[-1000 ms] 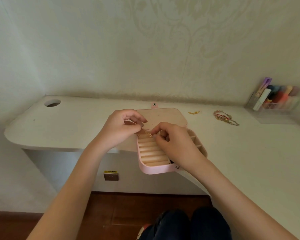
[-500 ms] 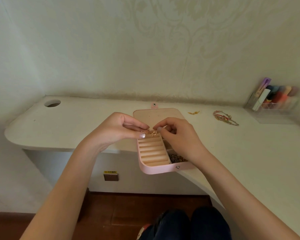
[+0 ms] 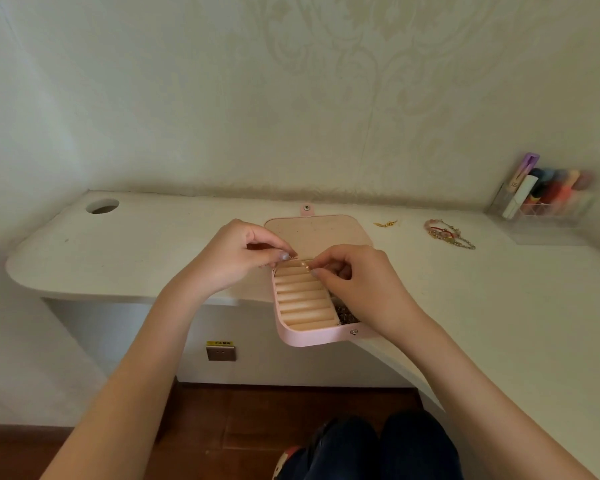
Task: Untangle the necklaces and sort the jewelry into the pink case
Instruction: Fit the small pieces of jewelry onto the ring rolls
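While both hands work over the far end of the pink case (image 3: 302, 336), the risk sits in how small the piece between them is: the left hand (image 3: 238, 256) and the right hand (image 3: 355, 284) each have thumb and forefinger drawn narrow, pinching what looks like a short pale beaded piece (image 3: 305, 265) that spans from one set of fingers (image 3: 284, 255) to the other, just above the top row of the padded slots. Its detail is too fine to tell whether it is a chain, a clasp or an earring. If either pinch slackens, the piece probably drops into the slots below the fingers or slides off the case, which juts past the curved edge of the bench (image 3: 136, 244) with bare floor beneath; a nudge from the right wrist could tip the case that way too. Pulling the two ends apart too hard could tighten a knot rather than free it. A dark tangle of chain (image 3: 343, 311) already lies in the compartment under the right palm, and a dragging finger might snag it. Well beyond the fingers to the right, a small gold piece (image 3: 386, 223) and a heap of bracelets (image 3: 447, 233) wait unsorted on the bench.
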Tool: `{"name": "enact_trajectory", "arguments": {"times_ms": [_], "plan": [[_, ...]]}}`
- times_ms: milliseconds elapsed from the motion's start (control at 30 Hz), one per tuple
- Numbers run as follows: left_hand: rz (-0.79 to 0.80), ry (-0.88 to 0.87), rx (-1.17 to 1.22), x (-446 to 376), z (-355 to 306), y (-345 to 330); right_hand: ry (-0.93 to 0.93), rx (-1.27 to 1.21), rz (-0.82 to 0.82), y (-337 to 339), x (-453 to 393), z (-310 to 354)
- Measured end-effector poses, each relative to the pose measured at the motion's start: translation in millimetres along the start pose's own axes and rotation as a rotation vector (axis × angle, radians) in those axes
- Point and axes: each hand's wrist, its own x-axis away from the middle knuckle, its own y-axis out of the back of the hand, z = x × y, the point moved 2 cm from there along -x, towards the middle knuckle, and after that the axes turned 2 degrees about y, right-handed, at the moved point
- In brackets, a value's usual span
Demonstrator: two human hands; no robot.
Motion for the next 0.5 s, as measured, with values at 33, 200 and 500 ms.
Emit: {"name": "enact_trajectory", "arguments": {"times_ms": [33, 200, 500], "plan": [[-0.009, -0.010, -0.021, -0.8, 1.0, -0.6, 0.010, 0.016, 0.011, -0.7, 2.1, 0.9], [-0.076, -0.048, -0.108, -4.6, 5.2, -4.9, 0.030, 0.135, -0.011, -2.4, 5.6, 2.2], [-0.067, -0.152, -0.253, -8.9, 10.1, -6.8, 0.072, 0.251, -0.073, -8.3, 3.1, 3.1]]}}
